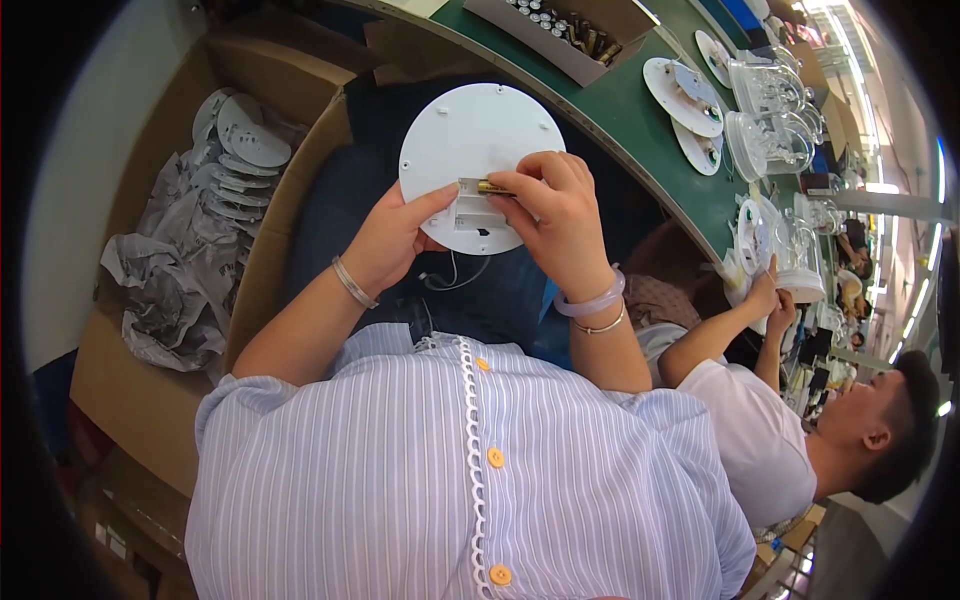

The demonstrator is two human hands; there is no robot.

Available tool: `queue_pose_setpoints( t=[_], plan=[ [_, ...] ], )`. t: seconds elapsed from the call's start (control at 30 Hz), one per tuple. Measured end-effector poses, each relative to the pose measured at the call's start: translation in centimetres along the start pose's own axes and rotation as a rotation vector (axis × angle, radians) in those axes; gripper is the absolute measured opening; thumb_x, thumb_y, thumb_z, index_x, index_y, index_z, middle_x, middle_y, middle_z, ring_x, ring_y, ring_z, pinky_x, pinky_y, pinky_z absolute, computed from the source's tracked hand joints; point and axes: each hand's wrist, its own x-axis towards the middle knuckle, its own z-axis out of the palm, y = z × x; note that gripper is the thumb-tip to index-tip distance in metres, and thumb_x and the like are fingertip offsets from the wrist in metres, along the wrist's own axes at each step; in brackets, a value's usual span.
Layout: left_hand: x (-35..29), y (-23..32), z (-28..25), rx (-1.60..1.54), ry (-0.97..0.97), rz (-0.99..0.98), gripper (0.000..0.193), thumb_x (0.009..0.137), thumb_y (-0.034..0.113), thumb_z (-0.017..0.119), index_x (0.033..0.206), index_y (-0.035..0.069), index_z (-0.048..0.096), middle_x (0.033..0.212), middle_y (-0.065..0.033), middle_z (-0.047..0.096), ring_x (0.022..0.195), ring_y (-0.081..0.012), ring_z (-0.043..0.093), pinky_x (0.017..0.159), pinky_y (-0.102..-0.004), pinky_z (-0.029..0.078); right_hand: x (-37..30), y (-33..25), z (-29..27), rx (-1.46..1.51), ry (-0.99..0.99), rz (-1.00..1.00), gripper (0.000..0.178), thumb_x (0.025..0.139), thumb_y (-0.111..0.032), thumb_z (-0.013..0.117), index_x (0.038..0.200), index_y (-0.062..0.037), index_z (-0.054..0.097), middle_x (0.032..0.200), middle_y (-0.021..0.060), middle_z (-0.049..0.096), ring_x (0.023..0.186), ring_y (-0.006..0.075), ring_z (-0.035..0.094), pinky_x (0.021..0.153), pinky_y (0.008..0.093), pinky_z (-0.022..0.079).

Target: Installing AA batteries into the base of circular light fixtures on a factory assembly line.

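The left hand (388, 232) grips a smooth, round white disc (465, 135) from the near left, above the lap (335, 215). The right hand (553, 215) pinches a shiny cylindrical battery (487, 187) at the disc's rectangular recess (478, 207).

The right hand (560, 212) partly hides the battery (487, 187). The upper edge cuts the cardboard battery box (535, 39). Distant workers (853, 247) seem too small to tell their actions.
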Motion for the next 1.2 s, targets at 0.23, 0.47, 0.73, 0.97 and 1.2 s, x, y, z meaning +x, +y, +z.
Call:
queue_pose_setpoints(
  t=[0.23, 0.47, 0.73, 0.97, 1.2],
  plan=[
    [-0.1, -0.2, -0.2, -0.102, -0.026, -0.039, 0.037, 0.082, 0.019, 0.051, 0.114, 0.004, 0.040, 0.104, -0.0105, 0.053, 0.089, -0.0195, 0.057, 0.069, -0.0304, 0.051, 0.0, 0.2, -0.6, -0.020, 0.195, 0.168, 0.053, 0.064, -0.019, 0.067, 0.108, -0.0008, 0.045, 0.104, 0.0165, 0.045, 0.095, 0.0276, 0.043, 0.084, 0.0357, 0.034],
    [-0.3, -0.5, 0.1, -0.050, -0.002, 0.010, 0.038, 0.083, 0.020, 0.051, 0.116, 0.004, 0.039, 0.105, -0.0116, 0.053, 0.093, -0.0206, 0.056, 0.073, -0.0307, 0.050, -1.1, 1.8, 0.5, 1.081, 0.063, 0.788, 0.053, 0.071, -0.020, 0.066, 0.109, 0.0050, 0.038, 0.097, 0.0129, 0.053, 0.090, 0.0178, 0.052, 0.079, 0.0269, 0.041],
    [-0.2, -0.4, 0.1, 0.093, 0.023, -0.103, 0.038, 0.083, 0.021, 0.051, 0.115, 0.002, 0.042, 0.107, -0.0104, 0.052, 0.094, -0.0181, 0.054, 0.077, -0.0279, 0.047, -1.3, 1.9, 2.0, 1.030, 0.074, 0.794, 0.057, 0.068, -0.017, 0.069, 0.109, 0.0051, 0.037, 0.097, 0.0156, 0.052, 0.088, 0.0194, 0.054, 0.076, 0.0285, 0.044],
    [0.6, -0.7, -0.7, 0.083, -0.006, 0.059, 0.038, 0.084, 0.017, 0.050, 0.116, 0.000, 0.041, 0.110, -0.0096, 0.050, 0.101, -0.0163, 0.049, 0.085, -0.0267, 0.040, 0.5, 2.3, 2.4, 0.756, -0.015, 0.746, 0.059, 0.065, -0.018, 0.070, 0.108, 0.0059, 0.037, 0.095, 0.0178, 0.052, 0.086, 0.0210, 0.054, 0.073, 0.0291, 0.044],
    [1.8, 1.6, -1.0, -0.134, 0.047, 0.140, 0.037, 0.083, 0.017, 0.050, 0.115, 0.000, 0.042, 0.109, -0.0105, 0.050, 0.099, -0.0179, 0.050, 0.085, -0.0280, 0.041, 7.6, 6.2, 0.5, -0.198, 0.391, 0.114, 0.035, 0.072, -0.018, 0.057, 0.100, 0.0003, 0.049, 0.085, 0.0140, 0.052, 0.081, 0.0293, 0.047, 0.070, 0.0369, 0.039]
  ],
)
